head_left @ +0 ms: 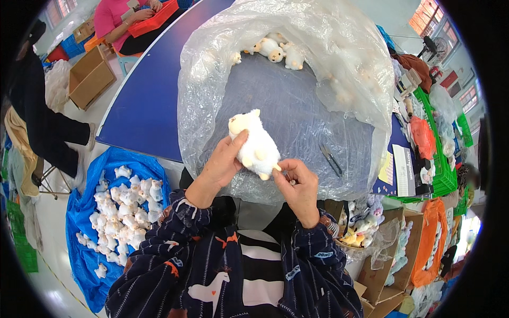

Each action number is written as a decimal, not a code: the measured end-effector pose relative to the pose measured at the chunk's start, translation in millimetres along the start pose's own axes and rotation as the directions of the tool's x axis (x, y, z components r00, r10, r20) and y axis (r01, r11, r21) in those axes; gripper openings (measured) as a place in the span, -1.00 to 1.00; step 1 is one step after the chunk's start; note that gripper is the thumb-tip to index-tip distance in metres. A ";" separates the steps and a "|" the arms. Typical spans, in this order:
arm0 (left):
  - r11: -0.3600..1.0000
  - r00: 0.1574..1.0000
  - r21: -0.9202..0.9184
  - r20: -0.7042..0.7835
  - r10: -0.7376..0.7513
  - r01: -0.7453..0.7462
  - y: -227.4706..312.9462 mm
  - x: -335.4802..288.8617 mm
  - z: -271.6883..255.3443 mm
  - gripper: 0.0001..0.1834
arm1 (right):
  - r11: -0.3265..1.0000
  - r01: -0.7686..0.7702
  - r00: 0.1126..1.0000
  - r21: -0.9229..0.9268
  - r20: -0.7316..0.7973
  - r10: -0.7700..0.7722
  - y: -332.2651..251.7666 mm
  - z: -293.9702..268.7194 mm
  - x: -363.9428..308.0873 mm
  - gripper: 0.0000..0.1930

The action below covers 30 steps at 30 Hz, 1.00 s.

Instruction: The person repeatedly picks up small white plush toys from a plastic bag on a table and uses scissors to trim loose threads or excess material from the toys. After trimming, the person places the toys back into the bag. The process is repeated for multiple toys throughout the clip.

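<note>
A small white plush toy (259, 142) with cream snout, ears and feet is held up in front of me, over the clear plastic sheet. My left hand (224, 161) is closed round its upper side, thumb across the body. With thumb and forefinger, my right hand (298, 184) pinches a small cream foot at the toy's lower end. To the right, a pair of small scissors or snips (331, 160) with dark handles lies on the plastic. Several more white plush toys (275, 51) lie at the far side under the plastic bag's edge.
The large clear plastic bag (207, 79) covers much of the blue table (143, 100). On the floor at left, a blue sack (85, 206) holds many white plush toys. An open cardboard box (91, 78), a walking person (53, 116) and a seated person with a red tray (154, 20) are beyond.
</note>
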<state>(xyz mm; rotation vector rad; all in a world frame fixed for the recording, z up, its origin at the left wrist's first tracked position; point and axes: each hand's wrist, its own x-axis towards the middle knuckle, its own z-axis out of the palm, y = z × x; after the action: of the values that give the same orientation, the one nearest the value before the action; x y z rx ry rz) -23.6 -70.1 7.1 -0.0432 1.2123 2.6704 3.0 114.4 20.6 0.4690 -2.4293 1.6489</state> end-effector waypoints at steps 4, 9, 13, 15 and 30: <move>0.997 0.992 -0.045 0.107 0.068 -0.063 -4.3 -6.8 0.8 -0.50 | 0.993 0.098 0.982 -0.062 -0.154 -0.107 0.1 6.8 -1.2 -0.86; 0.996 0.989 -0.082 0.143 -0.033 0.045 -5.7 -16.3 -3.8 -0.51 | 0.726 0.567 0.783 -0.389 -0.020 -0.622 11.4 1.6 6.4 -0.78; 0.990 0.997 -0.121 0.013 0.076 -0.074 0.4 -12.0 3.5 -0.52 | 0.843 0.499 0.862 -0.200 0.007 -0.508 8.2 8.7 1.3 -0.74; 0.977 0.993 -0.177 0.005 0.119 -0.116 -0.9 -15.4 -6.1 -0.52 | 0.955 0.291 0.950 -0.046 -0.102 -0.295 1.1 9.8 -2.9 -0.76; 0.771 0.842 0.396 0.008 0.540 -0.498 16.7 -88.7 -45.6 -0.39 | 0.989 0.139 0.892 0.055 0.427 -0.149 -36.4 48.5 -5.1 -0.95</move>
<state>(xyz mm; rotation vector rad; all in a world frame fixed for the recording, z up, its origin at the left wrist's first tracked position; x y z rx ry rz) 57.2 -130.6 -0.8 0.2540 2.0259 2.8254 22.3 58.0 32.6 1.0962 -2.5867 1.6508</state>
